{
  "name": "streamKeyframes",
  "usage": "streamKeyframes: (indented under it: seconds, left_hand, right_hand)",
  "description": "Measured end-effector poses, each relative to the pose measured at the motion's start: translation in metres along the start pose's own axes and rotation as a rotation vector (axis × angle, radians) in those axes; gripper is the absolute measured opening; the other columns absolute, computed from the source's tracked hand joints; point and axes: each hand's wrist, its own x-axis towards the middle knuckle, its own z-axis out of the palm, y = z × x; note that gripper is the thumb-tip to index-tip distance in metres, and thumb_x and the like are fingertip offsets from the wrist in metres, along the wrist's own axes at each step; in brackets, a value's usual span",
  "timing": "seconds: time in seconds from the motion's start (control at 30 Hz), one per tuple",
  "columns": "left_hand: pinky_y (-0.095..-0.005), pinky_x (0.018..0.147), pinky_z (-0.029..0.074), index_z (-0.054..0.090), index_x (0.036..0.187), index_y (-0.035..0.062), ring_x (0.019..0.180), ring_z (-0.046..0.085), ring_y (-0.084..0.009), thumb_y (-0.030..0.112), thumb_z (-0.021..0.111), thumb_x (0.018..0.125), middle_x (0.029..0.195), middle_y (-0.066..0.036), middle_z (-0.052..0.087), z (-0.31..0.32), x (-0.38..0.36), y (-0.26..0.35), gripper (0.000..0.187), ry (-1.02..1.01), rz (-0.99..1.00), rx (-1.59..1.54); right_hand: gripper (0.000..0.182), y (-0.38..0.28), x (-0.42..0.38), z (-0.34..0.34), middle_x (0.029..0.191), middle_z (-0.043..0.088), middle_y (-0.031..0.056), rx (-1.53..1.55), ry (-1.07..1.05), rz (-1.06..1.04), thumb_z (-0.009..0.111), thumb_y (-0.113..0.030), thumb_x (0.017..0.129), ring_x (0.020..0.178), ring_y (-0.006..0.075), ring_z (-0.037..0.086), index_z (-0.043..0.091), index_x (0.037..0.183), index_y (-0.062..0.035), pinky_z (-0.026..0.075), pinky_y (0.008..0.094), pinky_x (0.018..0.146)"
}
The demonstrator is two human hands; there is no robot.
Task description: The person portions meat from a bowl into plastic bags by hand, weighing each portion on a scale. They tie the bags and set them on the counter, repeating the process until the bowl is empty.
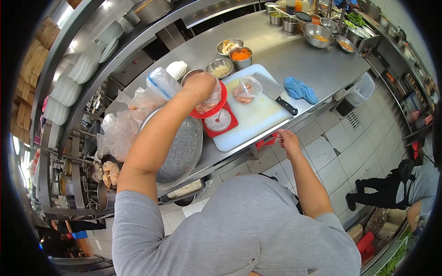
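A red kitchen scale [217,121] with a round white dial stands at the left edge of a white cutting board [251,124]. On its red pan [224,94] rests a clear plastic bag of raw meat [206,105]. My left hand [202,86] is closed at the top of this bag; its fingertips are mostly hidden. Beyond the table's front edge, my right hand [289,141] pinches a small red piece [276,135]. Another clear bag of meat [246,91] lies on the board, near a black-handled knife [286,106].
A large metal bowl [199,145] sits under my left forearm, beside a pile of filled plastic bags [120,131]. A bag roll [163,83], an orange-filled pot [241,55] and a blue cloth [300,89] lie around the board. Another person [414,184] is at far right.
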Motion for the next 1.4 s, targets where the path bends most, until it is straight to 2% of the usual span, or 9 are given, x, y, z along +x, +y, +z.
streamKeyframes:
  seconds: [0.23,0.3,0.33,0.4,0.53,0.6,1.03,1.13,1.4]
  left_hand:
    - [-0.0431,0.081,0.057,0.072,0.09,-0.0012,0.093,0.07,-0.0358,0.001,0.064,0.076,0.097,-0.024,0.071,0.011,-0.004,-0.001,0.016,0.111,-0.055,-0.019]
    - [-0.0422,0.083,0.055,0.071,0.091,-0.0027,0.094,0.069,-0.0364,0.0,0.065,0.072,0.098,-0.023,0.07,0.015,-0.009,-0.005,0.02,0.488,-0.011,-0.048]
    - [-0.0422,0.083,0.055,0.071,0.091,-0.0027,0.094,0.069,-0.0364,0.0,0.065,0.072,0.098,-0.023,0.07,0.003,-0.013,0.0,0.02,0.485,-0.01,-0.049]
    - [-0.0426,0.083,0.055,0.072,0.092,0.0007,0.094,0.069,-0.034,0.003,0.063,0.077,0.097,-0.022,0.071,-0.021,-0.016,0.006,0.018,-0.043,-0.045,-0.205]
    - [-0.0417,0.081,0.055,0.073,0.089,0.0031,0.094,0.069,-0.0347,0.003,0.062,0.078,0.096,-0.02,0.071,0.011,0.001,0.004,0.016,-0.071,0.046,-0.138]
    - [-0.0413,0.08,0.055,0.074,0.089,0.0033,0.092,0.069,-0.0359,0.005,0.063,0.078,0.095,-0.02,0.071,0.02,0.004,0.006,0.016,0.083,-0.026,-0.197]
    - [-0.0444,0.082,0.054,0.074,0.089,0.0024,0.092,0.069,-0.0372,0.01,0.065,0.073,0.093,-0.023,0.07,0.005,0.0,0.01,0.02,-0.01,-0.088,-0.122]
    - [-0.0439,0.085,0.056,0.074,0.094,0.0017,0.1,0.068,-0.0355,0.008,0.065,0.077,0.105,-0.022,0.07,-0.009,-0.012,0.003,0.02,0.111,-0.245,-0.101]
    - [-0.0438,0.086,0.056,0.074,0.095,0.0029,0.1,0.068,-0.0358,0.006,0.063,0.078,0.107,-0.022,0.07,0.019,-0.002,-0.006,0.021,0.016,-0.165,-0.158]
  right_hand:
    - [0.023,-0.007,0.0,0.002,0.086,0.064,-0.0033,0.002,-0.004,0.0,0.06,-0.032,0.096,0.072,0.0068,0.052,0.069,0.104,-0.0114,0.044,0.0223,0.062]
    - [0.022,-0.01,-0.003,0.002,0.084,0.064,-0.003,0.02,0.004,0.005,0.063,-0.03,0.095,0.069,0.006,0.053,0.069,0.103,-0.0111,0.043,0.0216,0.059]
    - [0.02,-0.009,-0.005,0.002,0.082,0.064,-0.0027,0.043,0.014,0.012,0.065,-0.029,0.093,0.067,0.0052,0.053,0.069,0.102,-0.0108,0.041,0.021,0.056]
    - [0.022,-0.003,-0.005,0.0,0.084,0.064,-0.0034,0.0,0.009,0.022,0.063,-0.032,0.095,0.07,0.0061,0.054,0.069,0.102,-0.0115,0.043,0.0221,0.06]
    - [0.026,0.005,-0.007,0.002,0.085,0.063,-0.0044,-0.051,-0.009,0.036,0.06,-0.037,0.097,0.073,0.0071,0.053,0.069,0.102,-0.0131,0.045,0.0234,0.064]
    - [0.026,0.007,-0.01,0.003,0.086,0.063,-0.0045,-0.042,-0.01,0.038,0.059,-0.037,0.097,0.073,0.0072,0.053,0.069,0.102,-0.0135,0.045,0.0234,0.064]
    - [0.028,0.03,-0.013,-0.021,0.086,0.062,-0.0024,-0.03,0.0,0.037,0.057,-0.036,0.099,0.071,0.0077,0.053,0.069,0.106,-0.0111,0.044,0.0231,0.061]
    - [0.029,0.045,-0.011,-0.033,0.086,0.062,-0.0018,0.0,0.056,0.078,0.057,-0.035,0.099,0.069,0.0079,0.054,0.069,0.107,-0.0099,0.043,0.0228,0.059]
    - [0.027,0.062,-0.013,-0.037,0.083,0.062,-0.0005,-0.055,0.047,0.145,0.059,-0.034,0.097,0.067,0.0088,0.054,0.068,0.104,-0.0091,0.043,0.0237,0.055]
